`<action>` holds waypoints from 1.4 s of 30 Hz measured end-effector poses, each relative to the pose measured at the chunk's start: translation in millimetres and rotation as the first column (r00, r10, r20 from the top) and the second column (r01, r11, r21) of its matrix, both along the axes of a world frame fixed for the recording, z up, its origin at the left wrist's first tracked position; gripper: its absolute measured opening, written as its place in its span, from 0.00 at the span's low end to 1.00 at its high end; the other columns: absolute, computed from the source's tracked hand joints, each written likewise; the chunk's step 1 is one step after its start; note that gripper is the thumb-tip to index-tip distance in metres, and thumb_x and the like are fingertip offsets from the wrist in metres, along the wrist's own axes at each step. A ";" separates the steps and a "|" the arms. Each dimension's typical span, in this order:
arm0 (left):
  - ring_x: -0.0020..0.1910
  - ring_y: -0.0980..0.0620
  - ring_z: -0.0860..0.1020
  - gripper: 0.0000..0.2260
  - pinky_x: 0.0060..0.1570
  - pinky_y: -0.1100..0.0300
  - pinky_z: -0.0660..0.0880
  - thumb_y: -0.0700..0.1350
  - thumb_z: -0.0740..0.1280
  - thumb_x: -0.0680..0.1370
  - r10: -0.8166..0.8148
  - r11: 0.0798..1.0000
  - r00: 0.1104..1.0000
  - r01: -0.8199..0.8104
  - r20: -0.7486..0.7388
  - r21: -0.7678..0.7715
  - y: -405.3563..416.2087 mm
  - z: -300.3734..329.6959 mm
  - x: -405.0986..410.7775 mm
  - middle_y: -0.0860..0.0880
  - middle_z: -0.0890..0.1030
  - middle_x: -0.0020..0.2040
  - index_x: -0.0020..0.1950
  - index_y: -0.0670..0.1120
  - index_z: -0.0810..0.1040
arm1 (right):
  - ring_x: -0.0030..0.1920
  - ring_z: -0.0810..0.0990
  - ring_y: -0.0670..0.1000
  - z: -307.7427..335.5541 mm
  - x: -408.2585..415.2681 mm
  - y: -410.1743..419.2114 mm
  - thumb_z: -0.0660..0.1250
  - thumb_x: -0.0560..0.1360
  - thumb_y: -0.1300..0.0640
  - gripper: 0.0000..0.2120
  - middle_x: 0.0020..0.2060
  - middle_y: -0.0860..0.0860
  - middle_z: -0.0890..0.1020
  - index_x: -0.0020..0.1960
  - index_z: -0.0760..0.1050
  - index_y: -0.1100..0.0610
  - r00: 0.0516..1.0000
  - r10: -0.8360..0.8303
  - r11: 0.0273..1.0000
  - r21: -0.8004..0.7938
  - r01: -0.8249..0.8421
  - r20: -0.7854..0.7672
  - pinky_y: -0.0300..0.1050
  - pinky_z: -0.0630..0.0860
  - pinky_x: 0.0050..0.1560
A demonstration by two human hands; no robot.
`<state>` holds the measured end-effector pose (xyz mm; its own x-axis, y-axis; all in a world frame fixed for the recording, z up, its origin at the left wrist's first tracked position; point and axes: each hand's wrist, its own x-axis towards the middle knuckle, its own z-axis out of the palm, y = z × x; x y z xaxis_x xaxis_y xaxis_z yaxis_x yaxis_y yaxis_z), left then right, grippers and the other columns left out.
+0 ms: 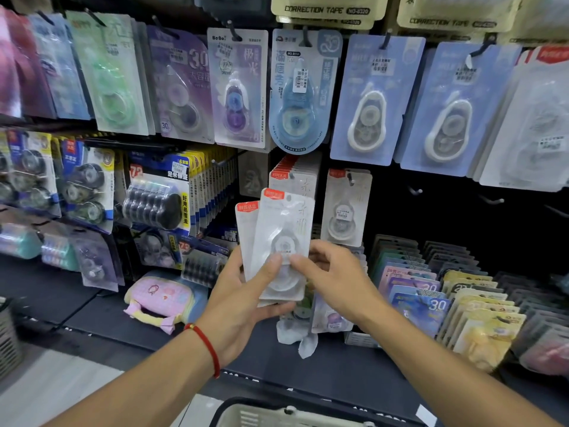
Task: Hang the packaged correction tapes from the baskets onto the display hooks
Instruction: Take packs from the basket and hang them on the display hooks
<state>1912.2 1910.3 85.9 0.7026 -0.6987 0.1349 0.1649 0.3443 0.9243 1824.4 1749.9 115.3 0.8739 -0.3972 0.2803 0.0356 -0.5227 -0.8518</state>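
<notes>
My left hand [243, 298] grips a small stack of white correction tape packs [283, 238] with red top labels, thumb on the front pack. My right hand [332, 277] pinches the front pack's right side near the clear blister. The stack is held upright in front of the display wall. Just behind it, matching white packs [292, 177] hang on a hook, and one more pack [346, 208] hangs to the right. Bare hooks [415, 190] stick out of the dark panel at the right. A cream basket [277, 416] shows its rim at the bottom edge.
Rows of other packaged correction tapes [295, 94] hang across the upper wall. Upright card packs fill racks [446, 297] on the shelf at right. A pink pouch [160, 298] lies on the dark shelf at left. A grey basket [7, 334] stands at far left.
</notes>
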 end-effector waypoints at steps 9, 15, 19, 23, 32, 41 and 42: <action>0.60 0.43 0.85 0.18 0.56 0.35 0.82 0.52 0.70 0.80 0.055 0.998 0.998 -0.055 -0.018 0.023 3.6 2.5 1.5 0.48 0.85 0.64 0.70 0.55 0.76 | 0.41 0.80 0.46 -4.3 -14.8 -34.4 0.63 0.76 0.47 0.08 0.44 0.46 0.83 0.51 0.74 0.50 0.854 -0.452 0.886 0.241 0.396 0.257 0.44 0.76 0.37; 0.61 0.43 0.85 0.17 0.58 0.34 0.81 0.52 0.69 0.81 0.070 0.997 0.998 -0.070 -0.002 0.039 1.9 4.5 -0.4 0.49 0.85 0.64 0.70 0.55 0.76 | 0.46 0.83 0.48 -8.2 -13.9 -42.3 0.65 0.83 0.50 0.04 0.49 0.46 0.84 0.55 0.75 0.49 0.866 -0.444 0.886 0.258 0.385 0.231 0.43 0.78 0.42; 0.62 0.44 0.84 0.16 0.58 0.34 0.81 0.51 0.68 0.83 0.077 0.996 0.997 -0.078 0.007 0.050 3.0 5.4 -1.2 0.49 0.84 0.65 0.71 0.55 0.76 | 0.36 0.84 0.51 -8.2 -12.3 -34.7 0.66 0.82 0.47 0.06 0.46 0.45 0.84 0.56 0.74 0.48 0.855 -0.463 0.879 0.240 0.411 0.234 0.50 0.79 0.31; 0.61 0.44 0.85 0.16 0.58 0.33 0.81 0.50 0.68 0.83 0.089 0.995 0.996 -0.088 -0.002 0.051 3.6 7.5 -2.2 0.49 0.85 0.64 0.70 0.54 0.76 | 0.22 0.77 0.52 -8.4 -8.8 -32.3 0.66 0.82 0.45 0.09 0.42 0.42 0.84 0.55 0.72 0.49 0.809 -0.538 0.838 0.256 0.482 0.237 0.49 0.75 0.24; 0.61 0.44 0.85 0.16 0.57 0.34 0.82 0.49 0.68 0.83 0.092 0.994 0.996 -0.091 -0.003 0.066 4.3 9.3 -3.0 0.49 0.84 0.64 0.71 0.55 0.76 | 0.35 0.82 0.58 -16.4 -7.7 -32.2 0.68 0.80 0.45 0.07 0.42 0.48 0.84 0.51 0.72 0.46 0.755 -0.598 0.800 0.251 0.544 0.269 0.59 0.82 0.34; 0.62 0.43 0.84 0.15 0.56 0.33 0.82 0.39 0.65 0.84 0.106 0.986 0.993 -0.099 -0.047 0.133 0.5 6.2 -2.0 0.49 0.84 0.64 0.68 0.54 0.77 | 0.43 0.83 0.52 -19.4 1.1 -60.8 0.67 0.83 0.42 0.30 0.52 0.51 0.77 0.76 0.63 0.58 0.853 -0.465 0.755 0.397 0.521 -0.236 0.60 0.85 0.53; 0.62 0.43 0.84 0.14 0.56 0.34 0.82 0.39 0.65 0.84 0.106 0.984 0.994 -0.099 -0.039 0.146 -0.1 5.6 -2.5 0.49 0.84 0.64 0.68 0.53 0.77 | 0.44 0.82 0.53 -20.4 -0.2 -59.6 0.68 0.83 0.46 0.28 0.52 0.52 0.76 0.75 0.65 0.60 0.863 -0.433 0.760 0.410 0.505 -0.260 0.60 0.85 0.54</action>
<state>1909.6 1910.2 91.5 0.7746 -0.6324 0.0039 0.1794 0.2258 0.9575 1824.2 1690.3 94.8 0.5592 -0.8162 -0.1453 -0.2504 0.0008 -0.9681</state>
